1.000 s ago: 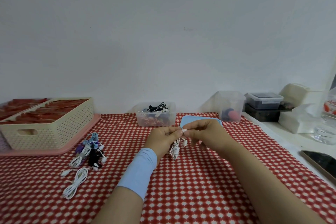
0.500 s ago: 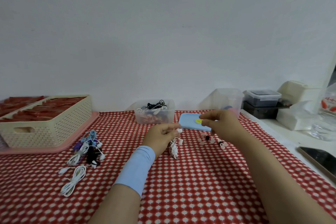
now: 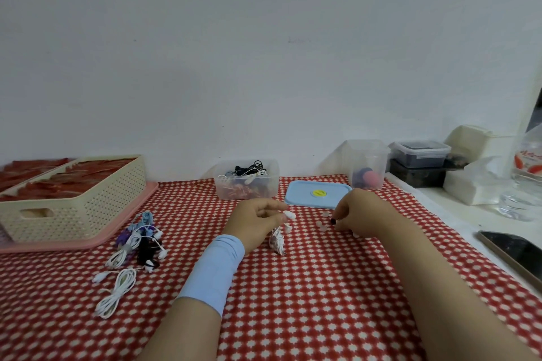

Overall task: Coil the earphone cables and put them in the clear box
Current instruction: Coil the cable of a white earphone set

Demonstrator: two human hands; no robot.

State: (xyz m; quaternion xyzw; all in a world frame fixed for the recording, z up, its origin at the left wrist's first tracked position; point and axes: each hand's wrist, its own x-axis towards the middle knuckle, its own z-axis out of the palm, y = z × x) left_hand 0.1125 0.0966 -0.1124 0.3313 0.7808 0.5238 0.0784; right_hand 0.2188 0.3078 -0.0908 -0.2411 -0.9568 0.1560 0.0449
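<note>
The left hand (image 3: 255, 221) pinches one bud of a white earphone (image 3: 277, 240), whose half-coiled cable dangles to the red-checked desk (image 3: 322, 287) at near centre. Its grip is clamped; the right hand (image 3: 363, 212) has its grip together on a small black ear tip (image 3: 333, 220) among loose translucent tips (image 3: 319, 224). The cable looks light, thin, limp and springy, so it is best held across the whole bundle. The clear box (image 3: 274, 182), of smooth rigid plastic, stands far centre beside its blue lid (image 3: 305, 195).
</note>
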